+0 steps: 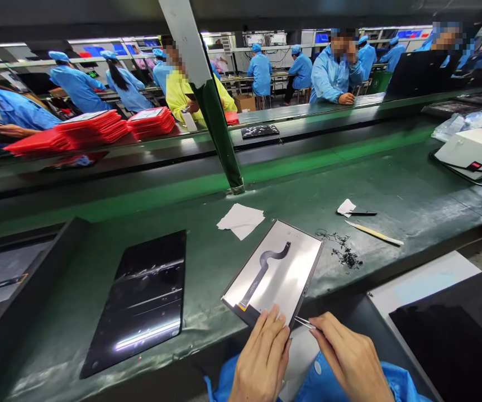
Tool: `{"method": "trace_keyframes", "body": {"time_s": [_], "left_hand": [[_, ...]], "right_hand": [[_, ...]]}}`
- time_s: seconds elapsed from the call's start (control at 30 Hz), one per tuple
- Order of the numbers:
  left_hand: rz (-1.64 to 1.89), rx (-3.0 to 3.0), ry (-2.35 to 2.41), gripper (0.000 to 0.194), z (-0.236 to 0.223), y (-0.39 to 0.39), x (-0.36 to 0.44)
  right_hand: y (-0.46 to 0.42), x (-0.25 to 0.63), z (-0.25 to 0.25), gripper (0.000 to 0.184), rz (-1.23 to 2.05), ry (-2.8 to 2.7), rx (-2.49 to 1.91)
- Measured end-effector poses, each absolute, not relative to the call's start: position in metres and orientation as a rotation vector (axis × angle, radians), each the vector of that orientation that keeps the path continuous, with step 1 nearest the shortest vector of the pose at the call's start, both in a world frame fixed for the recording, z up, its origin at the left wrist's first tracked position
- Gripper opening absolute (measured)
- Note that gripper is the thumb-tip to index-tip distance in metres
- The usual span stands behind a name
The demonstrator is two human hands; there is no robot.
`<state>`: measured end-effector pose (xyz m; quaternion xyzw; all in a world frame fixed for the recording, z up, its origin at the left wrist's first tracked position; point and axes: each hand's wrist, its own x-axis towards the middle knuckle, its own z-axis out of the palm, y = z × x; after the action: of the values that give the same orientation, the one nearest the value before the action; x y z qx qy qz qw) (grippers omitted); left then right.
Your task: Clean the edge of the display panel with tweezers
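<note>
A silvery display panel with a dark ribbon cable on its back lies aslant at the bench's near edge. The fingers of my left hand rest together across its near end; the thumb is hidden, and the hand is closed on the panel. My right hand pinches metal tweezers, whose tips meet the panel's right edge near the lower corner. Thin black scraps lie in a tangle right of the panel. Beyond them is a yellow-handled craft knife.
A glossy black glass panel lies at left, beside a dark tray. White wipes, a black stick and a white box with cable are farther back. A slanted post rises mid-bench. Co-workers sit beyond, near red sheets.
</note>
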<state>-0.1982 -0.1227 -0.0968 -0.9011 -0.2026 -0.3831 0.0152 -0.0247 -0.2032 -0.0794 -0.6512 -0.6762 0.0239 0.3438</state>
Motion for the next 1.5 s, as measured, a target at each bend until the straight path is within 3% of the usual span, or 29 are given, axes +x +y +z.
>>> {"method": "trace_keyframes", "body": {"time_s": [0.67, 0.8, 1.03, 1.17, 1.27, 1.4, 1.5], "left_hand": [[-1.174, -2.822, -0.662, 0.019, -0.094, -0.125, -0.199], [-1.186, -2.815, -0.655, 0.019, -0.093, -0.125, -0.199], [-1.212, -2.822, -0.658, 0.018, -0.093, -0.124, -0.199], [-1.210, -2.826, -0.661, 0.018, -0.093, -0.124, -0.199], [-1.205, -2.823, -0.664, 0.019, -0.092, -0.124, -0.199], [-1.204, -2.819, -0.664, 0.019, -0.090, -0.124, -0.198], [-1.212, -2.820, -0.654, 0.019, -0.091, -0.124, -0.199]], "right_hand": [[-0.201, -0.026, -0.077, 0.033, -0.051, -1.842, -1.710], [-0.200, -0.021, -0.079, 0.031, 0.282, -1.721, -1.715], [-0.184, -0.009, -0.086, 0.040, 1.364, -1.032, -1.615], [-0.177, -0.007, -0.086, 0.052, 1.572, -0.810, -1.492], [-0.182, -0.007, -0.083, 0.048, 1.430, -0.911, -1.525], [-0.195, -0.010, -0.081, 0.031, 0.826, -1.350, -1.684], [-0.200, -0.014, -0.081, 0.029, 0.487, -1.575, -1.692]]}}
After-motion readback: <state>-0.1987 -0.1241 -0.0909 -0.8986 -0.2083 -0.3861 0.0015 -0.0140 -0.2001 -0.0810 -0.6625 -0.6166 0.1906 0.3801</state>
